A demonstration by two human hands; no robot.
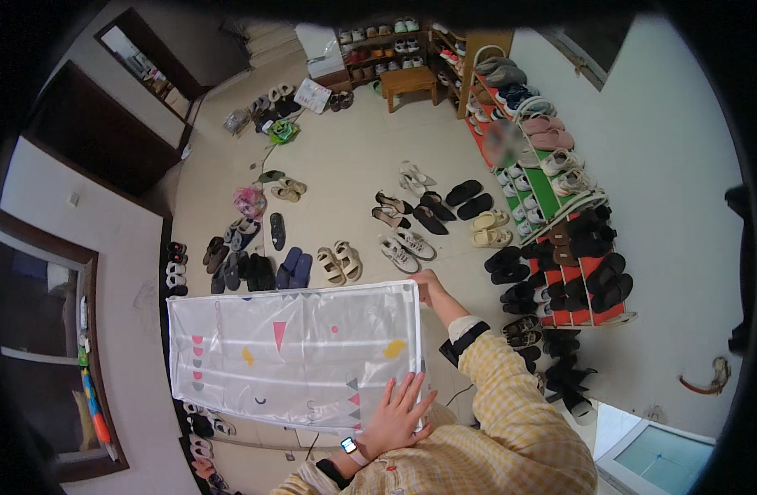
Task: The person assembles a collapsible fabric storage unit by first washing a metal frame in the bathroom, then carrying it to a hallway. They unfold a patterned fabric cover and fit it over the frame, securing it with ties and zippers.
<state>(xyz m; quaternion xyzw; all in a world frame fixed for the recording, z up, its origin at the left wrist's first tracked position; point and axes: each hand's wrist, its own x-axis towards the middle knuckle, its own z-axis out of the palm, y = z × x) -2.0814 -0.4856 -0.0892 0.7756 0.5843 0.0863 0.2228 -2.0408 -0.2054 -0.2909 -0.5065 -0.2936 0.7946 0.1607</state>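
A large white, glossy, rectangular cover [300,355] with small printed coloured shapes and stiff-looking edges stretches across the lower middle. It hides part of the floor and some shoes. My left hand [397,415], wearing a watch, lies flat with fingers spread on its near right part. At the far right corner, my right hand [429,286] is closed around the edge, its fingertips partly hidden. Beyond the far edge, blue slippers [293,268] and beige sandals [340,262] stand on the floor.
A tall shoe rack [552,194] full of shoes runs along the right wall. Several pairs, including white sneakers [407,247], are spread over the tiled floor. A wooden stool [409,84] stands at the back before shelves of shoes. At left is a dark-framed window [40,330].
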